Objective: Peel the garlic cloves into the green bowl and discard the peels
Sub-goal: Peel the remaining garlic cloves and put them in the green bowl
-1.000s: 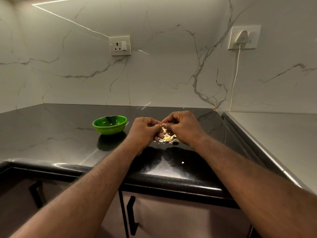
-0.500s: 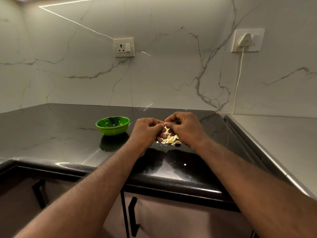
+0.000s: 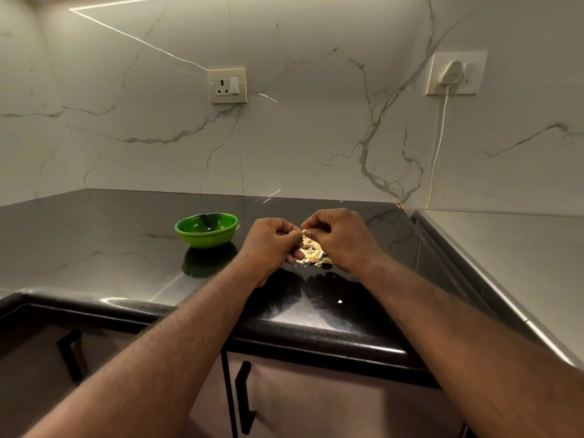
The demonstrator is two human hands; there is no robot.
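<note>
My left hand (image 3: pixel 271 241) and my right hand (image 3: pixel 339 237) meet above the black counter, fingertips pinched together on one pale garlic clove (image 3: pixel 304 231). Only a small bit of the clove shows between the fingers. Under the hands lies a small heap of garlic pieces and papery peels (image 3: pixel 313 254). The green bowl (image 3: pixel 206 230) stands on the counter to the left of my left hand, a short gap away. What lies in the bowl is not clear.
The glossy black counter (image 3: pixel 94 245) ends in a rounded front edge, with cabinet doors and black handles (image 3: pixel 245 396) below. A grey steel surface (image 3: pixel 505 257) adjoins on the right. Marble walls carry a socket (image 3: pixel 227 86) and a plugged white cable (image 3: pixel 437 153). A tiny peel fleck (image 3: pixel 340 301) lies near the edge.
Both hands stay together over the heap and work the clove with small finger motions. The view has shifted slightly; the bowl and the heap have not moved.
</note>
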